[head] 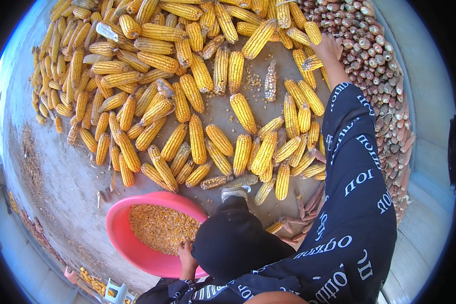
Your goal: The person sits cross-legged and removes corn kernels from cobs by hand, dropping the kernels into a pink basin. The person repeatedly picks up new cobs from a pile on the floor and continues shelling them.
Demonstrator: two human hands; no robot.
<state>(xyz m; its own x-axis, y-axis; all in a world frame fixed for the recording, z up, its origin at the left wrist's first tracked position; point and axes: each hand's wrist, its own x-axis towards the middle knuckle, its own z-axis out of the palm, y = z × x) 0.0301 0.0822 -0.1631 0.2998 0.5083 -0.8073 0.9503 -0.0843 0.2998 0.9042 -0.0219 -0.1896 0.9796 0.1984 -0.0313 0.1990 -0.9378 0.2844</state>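
Observation:
My right hand [328, 48] reaches out to the far right, where the yellow ears meet the stacked cobs. Its thumb side touches the lower end of an ear of corn [312, 32]; whether the fingers grip it is unclear. Another ear [312, 63] lies just below the wrist. My left hand [187, 254] is low inside the pink plastic basin [118, 231], beside my knee. Its fingertips are at the edge of the loose corn kernels [163, 227], and my knee partly hides it, so I cannot see if it holds anything.
A large heap of unshelled ears [136, 49] spreads over the concrete floor [72, 182]. Stripped cobs [372, 57] are stacked along the right wall, and several more [311, 207] lie near my shoe [233, 193]. A light blue plastic stool [116, 292] stands at lower left.

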